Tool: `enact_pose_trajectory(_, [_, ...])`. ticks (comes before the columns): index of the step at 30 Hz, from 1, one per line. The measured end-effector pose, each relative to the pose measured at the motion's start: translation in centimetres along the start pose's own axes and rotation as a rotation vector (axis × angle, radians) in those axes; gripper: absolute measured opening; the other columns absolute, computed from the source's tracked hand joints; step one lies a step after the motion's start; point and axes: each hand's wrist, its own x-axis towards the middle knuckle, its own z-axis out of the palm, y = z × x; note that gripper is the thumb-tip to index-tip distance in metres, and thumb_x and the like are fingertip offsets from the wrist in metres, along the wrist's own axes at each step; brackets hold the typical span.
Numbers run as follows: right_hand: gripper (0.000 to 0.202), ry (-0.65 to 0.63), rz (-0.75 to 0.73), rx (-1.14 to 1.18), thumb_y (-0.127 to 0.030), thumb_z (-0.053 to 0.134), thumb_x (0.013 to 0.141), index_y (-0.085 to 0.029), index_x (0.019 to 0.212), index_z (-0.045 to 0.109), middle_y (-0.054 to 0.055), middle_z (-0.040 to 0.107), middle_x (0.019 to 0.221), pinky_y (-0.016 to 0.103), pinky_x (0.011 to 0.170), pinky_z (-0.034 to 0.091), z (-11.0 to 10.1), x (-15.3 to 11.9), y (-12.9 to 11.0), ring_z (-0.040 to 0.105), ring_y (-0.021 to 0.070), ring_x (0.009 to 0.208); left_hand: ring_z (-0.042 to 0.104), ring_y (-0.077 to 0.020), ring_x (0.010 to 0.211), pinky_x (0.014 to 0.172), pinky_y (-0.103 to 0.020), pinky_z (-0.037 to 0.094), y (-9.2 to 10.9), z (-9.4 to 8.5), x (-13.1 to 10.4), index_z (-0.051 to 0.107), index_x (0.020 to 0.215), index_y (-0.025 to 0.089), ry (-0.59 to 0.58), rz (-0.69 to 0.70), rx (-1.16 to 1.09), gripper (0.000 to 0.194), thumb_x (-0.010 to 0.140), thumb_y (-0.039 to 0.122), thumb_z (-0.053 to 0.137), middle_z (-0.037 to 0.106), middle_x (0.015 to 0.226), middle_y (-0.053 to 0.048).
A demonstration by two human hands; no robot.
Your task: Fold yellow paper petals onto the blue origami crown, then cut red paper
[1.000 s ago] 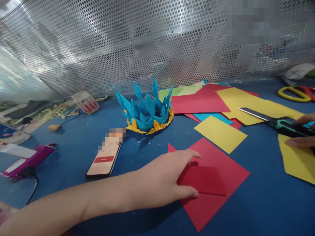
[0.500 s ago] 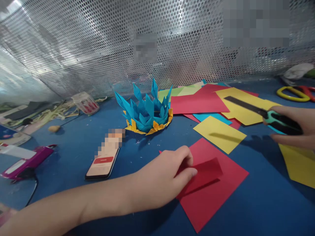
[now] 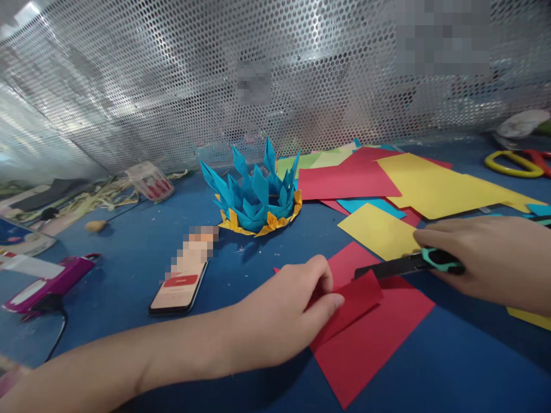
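1. Head view: left hand [image 3: 297, 312] is at the left side of a red sheet [image 3: 365, 358], grip pinching a red slip [image 3: 357, 301] between the thumb and curled fingers. The slip is tilted up off the sheet, which lies on the blue table [image 3: 434, 370].
2. Right hand [image 3: 477, 264] has its grip wrapped around a cutter [image 3: 441, 261] (teal and black handle, dark blade). The blade points left over the sheet and its tip is tucked behind the slip's top corner. Can't really tell if they're touching, tbh.
3. A yellow piece [image 3: 372, 226] lies just beyond the blade, partly covered by the right hand's fingers.
4. Behind that there's a messy paper pile [image 3: 348, 183], mostly red and yellow on top.
5. Left of the pile stands a blue crown [image 3: 258, 201] (pretty spiky, orange bits around the base). The phone [image 3: 185, 287] lies screen-up between it and the left forearm.
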Motion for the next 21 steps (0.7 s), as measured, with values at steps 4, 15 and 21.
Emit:
enact_pose_trajectory(4, [0.011, 0.056, -0.134, 0.022, -0.017, 0.045, 0.071, -0.025, 0.071, 0.052, 0.002, 0.064, 0.063, 0.031, 0.042, 0.043, -0.2, 0.3, -0.8, 0.064, 0.0212, 0.05, 0.048, -0.0136, 0.07, 0.061, -0.029, 0.035, 0.1, 0.1, -0.2, 0.042, 0.086, 0.023, 0.019, 0.032, 0.041, 0.015, 0.096, 0.034, 0.044, 0.055, 0.079, 0.003])
enact_pose_trajectory(15, [0.018, 0.114, -0.325, -0.015, -0.017, 0.051, 0.072, -0.024, 0.088, 0.051, 0.003, 0.062, 0.072, 0.034, 0.051, 0.048, 0.0, 0.0, -1.4, 0.063, 0.0224, 0.058, 0.058, -0.0202, 0.08, 0.067, -0.031, 0.042, -1.6, 1.7, 0.1, 0.032, 0.14, 0.028, 0.065, 0.376, 0.554, 0.047, 0.096, 0.013, 0.034, 0.06, 0.1, -0.005])
enact_pose_trajectory(21, [0.024, 0.172, -0.409, -0.044, -0.016, 0.048, 0.069, -0.024, 0.091, 0.051, 0.004, 0.063, 0.074, 0.034, 0.054, 0.051, 0.0, -0.1, -1.7, 0.064, 0.0213, 0.062, 0.051, -0.0167, 0.069, 0.06, -0.027, 0.041, -1.4, 1.4, 0.0, 0.039, 0.139, 0.026, 0.0, 0.397, 0.689, 0.052, 0.09, 0.01, 0.041, 0.056, 0.095, -0.004])
